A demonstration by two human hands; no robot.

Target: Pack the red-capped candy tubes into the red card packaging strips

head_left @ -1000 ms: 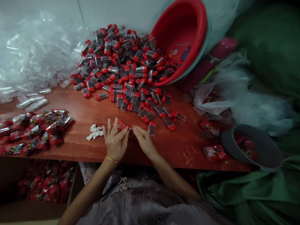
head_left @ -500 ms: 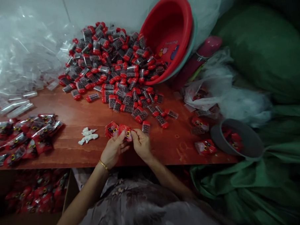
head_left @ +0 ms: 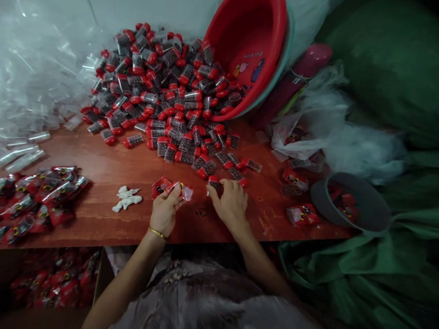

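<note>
My left hand [head_left: 165, 209], with a gold bangle at the wrist, pinches a small red printed plastic pouch [head_left: 180, 189] just above the red-brown table [head_left: 132, 170]. Another red pouch [head_left: 160, 184] lies right beside its fingers. My right hand [head_left: 230, 201] reaches forward and closes its fingertips on a small clear red-capped container [head_left: 214, 182] at the near edge of a big heap of the same containers [head_left: 165, 94].
A tipped red basin [head_left: 258, 41] spills the heap. Filled red pouches [head_left: 32, 199] lie at left, with clear empty bags [head_left: 27, 85] behind. A white crumpled scrap [head_left: 126, 198] sits near my left hand. A grey bowl [head_left: 352, 205] with pouches and green sacks [head_left: 394, 79] stand at right.
My hands were together on the red pouch; now the right hand has let go and moved right and forward onto a red-capped container. The left hand keeps the pouch.
</note>
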